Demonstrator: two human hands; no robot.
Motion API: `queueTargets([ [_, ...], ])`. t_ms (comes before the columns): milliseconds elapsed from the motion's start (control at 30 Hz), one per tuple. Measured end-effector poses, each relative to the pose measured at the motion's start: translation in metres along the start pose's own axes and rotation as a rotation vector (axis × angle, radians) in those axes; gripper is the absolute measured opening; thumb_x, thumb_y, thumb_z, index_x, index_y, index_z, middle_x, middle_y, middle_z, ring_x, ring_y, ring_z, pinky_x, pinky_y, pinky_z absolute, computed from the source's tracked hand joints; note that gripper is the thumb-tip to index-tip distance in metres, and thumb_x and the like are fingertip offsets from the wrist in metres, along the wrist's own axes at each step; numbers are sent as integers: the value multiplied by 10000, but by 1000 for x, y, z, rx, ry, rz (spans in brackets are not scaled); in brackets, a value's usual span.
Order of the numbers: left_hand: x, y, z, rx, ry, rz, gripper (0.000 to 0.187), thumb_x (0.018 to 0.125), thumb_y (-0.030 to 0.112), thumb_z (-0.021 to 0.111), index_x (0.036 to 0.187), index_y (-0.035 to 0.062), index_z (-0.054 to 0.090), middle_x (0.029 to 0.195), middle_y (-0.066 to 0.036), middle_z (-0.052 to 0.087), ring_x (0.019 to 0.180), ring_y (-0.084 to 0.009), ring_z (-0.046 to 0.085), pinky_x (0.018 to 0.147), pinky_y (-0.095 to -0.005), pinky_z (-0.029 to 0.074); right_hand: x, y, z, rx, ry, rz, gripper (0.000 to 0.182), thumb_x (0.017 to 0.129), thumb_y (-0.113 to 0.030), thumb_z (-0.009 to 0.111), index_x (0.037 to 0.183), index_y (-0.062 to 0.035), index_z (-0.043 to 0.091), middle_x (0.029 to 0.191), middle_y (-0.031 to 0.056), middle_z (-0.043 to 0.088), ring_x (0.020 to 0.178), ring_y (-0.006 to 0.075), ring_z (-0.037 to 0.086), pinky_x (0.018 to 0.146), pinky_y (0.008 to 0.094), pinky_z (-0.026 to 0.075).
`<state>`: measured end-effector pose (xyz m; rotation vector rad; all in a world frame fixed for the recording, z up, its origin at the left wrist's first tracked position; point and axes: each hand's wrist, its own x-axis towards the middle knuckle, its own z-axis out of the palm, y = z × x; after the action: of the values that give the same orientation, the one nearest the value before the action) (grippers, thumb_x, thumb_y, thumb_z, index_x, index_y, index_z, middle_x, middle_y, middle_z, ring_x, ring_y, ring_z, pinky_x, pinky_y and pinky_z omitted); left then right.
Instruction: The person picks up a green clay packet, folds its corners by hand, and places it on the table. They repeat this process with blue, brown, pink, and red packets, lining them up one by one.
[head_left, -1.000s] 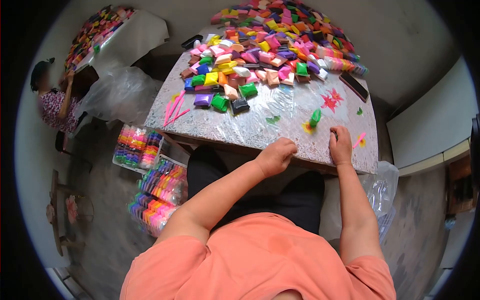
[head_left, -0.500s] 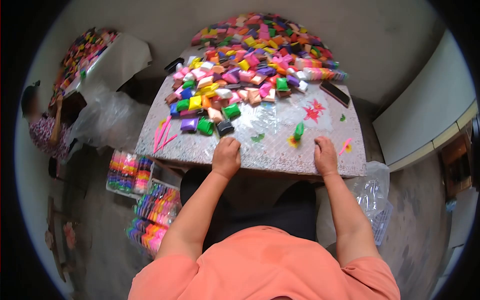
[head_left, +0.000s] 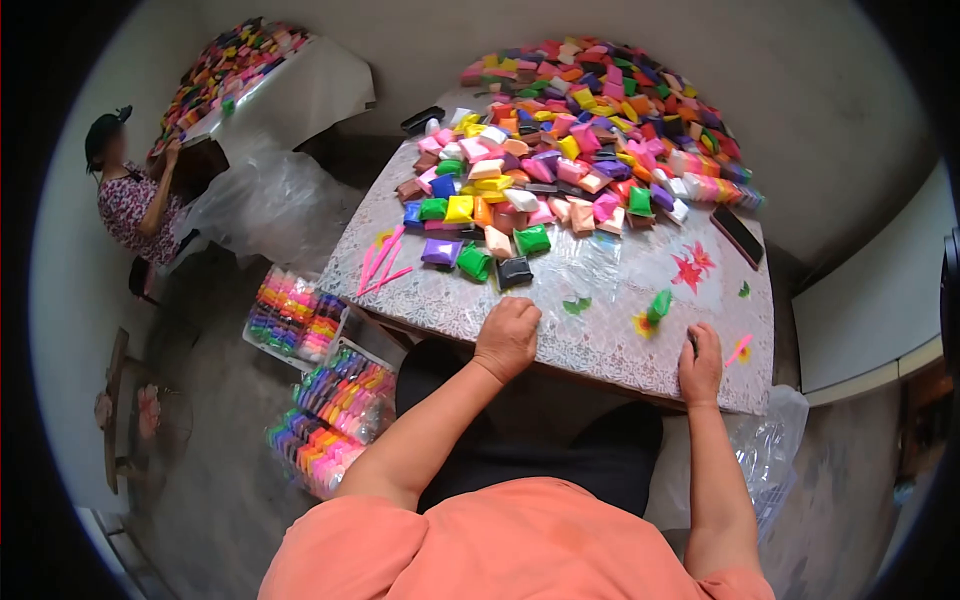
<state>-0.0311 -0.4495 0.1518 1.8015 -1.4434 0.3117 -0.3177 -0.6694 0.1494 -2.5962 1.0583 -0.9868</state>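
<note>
My left hand (head_left: pixel 508 338) rests closed at the front edge of the table, palm down; whether anything is inside it is hidden. Just beyond its knuckles lies a black packet (head_left: pixel 515 272), with green, purple and peach packets close by. My right hand (head_left: pixel 702 365) is also closed on the table's front edge, farther right. A small dark bit (head_left: pixel 692 342) shows at its fingers, too small to name. To the upper left of that hand, a small green packet (head_left: pixel 659 305) stands on the cloth. A pink plastic strip (head_left: pixel 738 350) lies to its right.
A heap of colourful packets (head_left: pixel 600 110) covers the table's far side. A phone (head_left: pixel 738 237) lies at the right, pink sticks (head_left: pixel 380 262) at the left. Trays of packets (head_left: pixel 295 318) stand on the floor. A person (head_left: pixel 135 205) sits at another heaped table, near clear plastic (head_left: pixel 280 205).
The view has swung left, so the table sits farther right and lower. Both hands stay closed at the table edge. The dark bit at my right fingers is now visible.
</note>
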Motion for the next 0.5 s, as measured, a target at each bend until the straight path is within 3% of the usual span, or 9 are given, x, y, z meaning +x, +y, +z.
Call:
queueTargets([
  [100, 1, 1, 0, -10, -13, -9, 185, 709, 5, 611, 888, 47, 591, 950, -114, 584, 910, -326, 564, 801, -416, 473, 2, -3, -3, -11, -16, 6, 251, 840, -51, 571, 1090, -30, 579, 1200, 167, 571, 1124, 346, 546, 978, 392, 434],
  [300, 2, 3, -3, -28, 26, 9, 199, 704, -2, 610, 897, 45, 592, 957, -120, 591, 893, -332, 569, 784, -413, 475, 4, -8, -7, 25, -42, 33, 259, 832, -72, 579, 1089, -38, 592, 1209, 171, 573, 1132, 354, 533, 993, 423, 417],
  [400, 1, -4, -7, -248, -12, -28, 261, 701, -70, 598, 936, 44, 599, 975, -130, 613, 893, -327, 596, 789, -388, 491, 4, -4, -4, 4, -44, 18, 259, 835, -73, 581, 1091, -39, 591, 1210, 167, 572, 1134, 352, 531, 993, 420, 414],
  [467, 12, -12, -15, -566, 153, -61, 308, 708, -99, 578, 975, 54, 602, 952, -151, 620, 929, -351, 612, 842, -398, 493, 6, -3, -3, -3, -48, 19, 256, 844, -67, 573, 1098, -37, 587, 1206, 171, 570, 1136, 346, 532, 995, 409, 413],
  [500, 28, -23, -33, -465, 233, 24, 343, 709, -131, 574, 1002, 44, 603, 983, -171, 622, 952, -361, 621, 851, -391, 501, 6, -3, -3, -15, -48, 19, 253, 850, -62, 564, 1101, -33, 583, 1202, 172, 569, 1134, 341, 536, 992, 400, 415],
])
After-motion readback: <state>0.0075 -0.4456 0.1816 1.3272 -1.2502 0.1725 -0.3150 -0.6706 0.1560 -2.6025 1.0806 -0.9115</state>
